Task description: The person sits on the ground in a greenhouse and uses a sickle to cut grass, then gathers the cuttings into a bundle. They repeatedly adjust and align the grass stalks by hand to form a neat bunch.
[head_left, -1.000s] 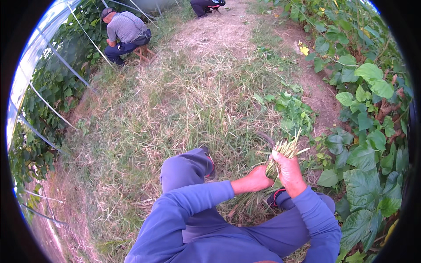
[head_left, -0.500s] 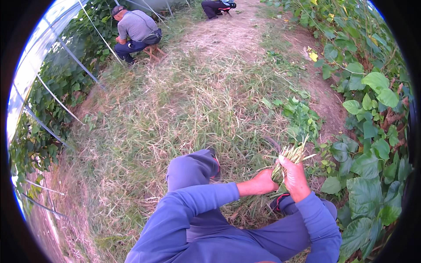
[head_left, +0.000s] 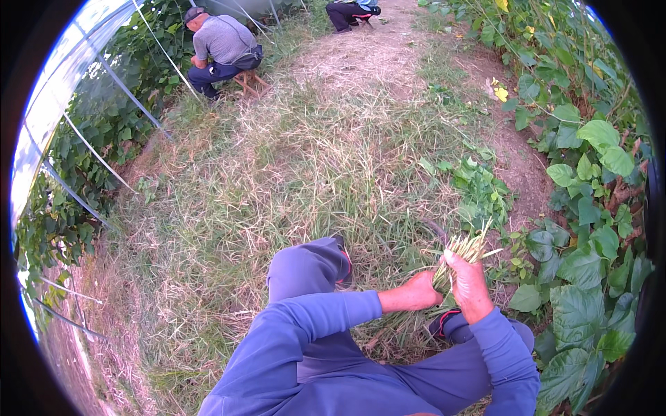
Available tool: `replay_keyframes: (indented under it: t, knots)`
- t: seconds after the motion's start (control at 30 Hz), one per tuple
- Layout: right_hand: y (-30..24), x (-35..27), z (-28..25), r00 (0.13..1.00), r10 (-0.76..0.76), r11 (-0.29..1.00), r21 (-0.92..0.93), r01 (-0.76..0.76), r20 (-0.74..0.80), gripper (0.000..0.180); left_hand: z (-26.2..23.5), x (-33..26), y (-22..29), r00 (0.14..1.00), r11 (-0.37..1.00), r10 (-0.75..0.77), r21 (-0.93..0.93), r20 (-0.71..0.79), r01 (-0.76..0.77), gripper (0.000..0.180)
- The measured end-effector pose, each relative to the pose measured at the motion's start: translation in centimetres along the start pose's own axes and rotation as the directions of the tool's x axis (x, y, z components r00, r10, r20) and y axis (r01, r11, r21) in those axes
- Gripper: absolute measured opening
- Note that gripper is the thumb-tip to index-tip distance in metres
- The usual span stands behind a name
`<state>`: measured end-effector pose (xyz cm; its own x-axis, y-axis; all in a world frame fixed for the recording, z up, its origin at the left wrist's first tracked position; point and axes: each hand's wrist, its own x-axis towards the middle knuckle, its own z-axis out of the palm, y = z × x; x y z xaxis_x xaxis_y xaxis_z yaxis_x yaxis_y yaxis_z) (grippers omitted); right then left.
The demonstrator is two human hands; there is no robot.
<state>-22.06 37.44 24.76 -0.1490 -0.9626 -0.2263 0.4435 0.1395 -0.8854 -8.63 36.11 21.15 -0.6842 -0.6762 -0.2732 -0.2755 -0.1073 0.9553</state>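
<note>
A bundle of cut grass stalks, pale at its top ends and greener lower down, stands up between my hands near my right knee. My right hand is closed round the bundle, with the thumb lying along the stalks. From the left, my left hand presses against the lower part of the bundle; its fingers curl behind the stalks and are partly hidden. Just beyond the bundle is a dark, curved, narrow piece, blade-like in shape; whether either hand holds it I cannot tell.
Cut and standing grass covers the ground ahead. Leafy vines grow close on my right, beside a loose leafy clump. Metal poles slant on the left. A person in grey sits on a wooden stool; another person is farther off.
The view has shifted slightly, so the surroundings sit a little farther right and lower. My hands keep nearly the same hold on the grass bundle.
</note>
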Motion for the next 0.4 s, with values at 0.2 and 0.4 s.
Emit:
replay_keyframes:
  t: [0.2, 0.4]
  knots:
    - [-0.22, -0.16, 0.23, 1.000, 0.013, 0.999, 0.039, -0.013, -0.002, 0.008, 0.06, -0.21, 0.37, 0.999, 0.999, 0.025, 0.034, -0.027, -0.025, 0.018]
    - [0.05, -0.11, 0.03, 1.000, -0.015, 1.000, 0.025, 0.014, 0.015, 0.010, 0.17, 0.03, -0.28, 1.000, 1.000, -0.011, 0.018, -0.019, 0.011, 0.019]
